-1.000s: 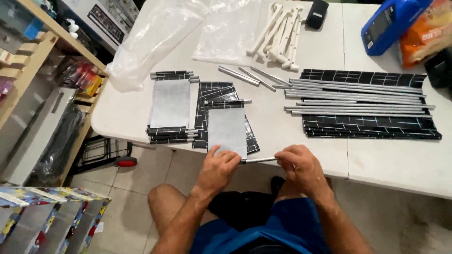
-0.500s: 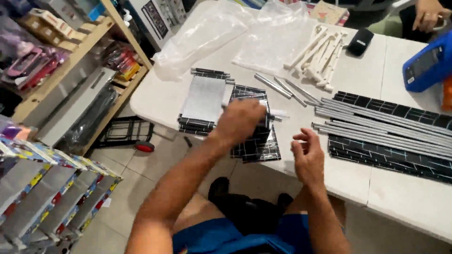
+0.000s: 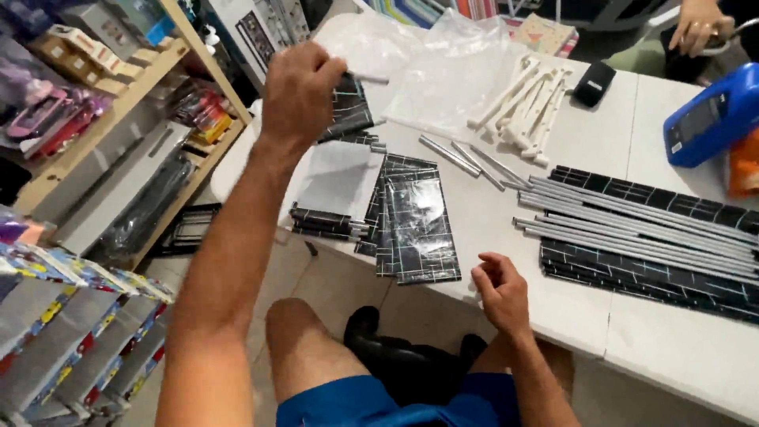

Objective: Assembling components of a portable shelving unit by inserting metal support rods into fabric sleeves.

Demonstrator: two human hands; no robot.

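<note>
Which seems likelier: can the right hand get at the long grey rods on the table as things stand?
Probably yes: the right hand hovers empty above bare table, and nothing lies between it and the grey rods.

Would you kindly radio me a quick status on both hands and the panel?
Left hand raised, gripping a black grid panel on a metal rod. Right hand empty, fingers curled over table edge. Nothing in the way.

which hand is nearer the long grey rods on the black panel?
Right. The right hand hovers at the table edge just short of the long grey rods; the left hand is raised far across, holding a black sheet.
</note>
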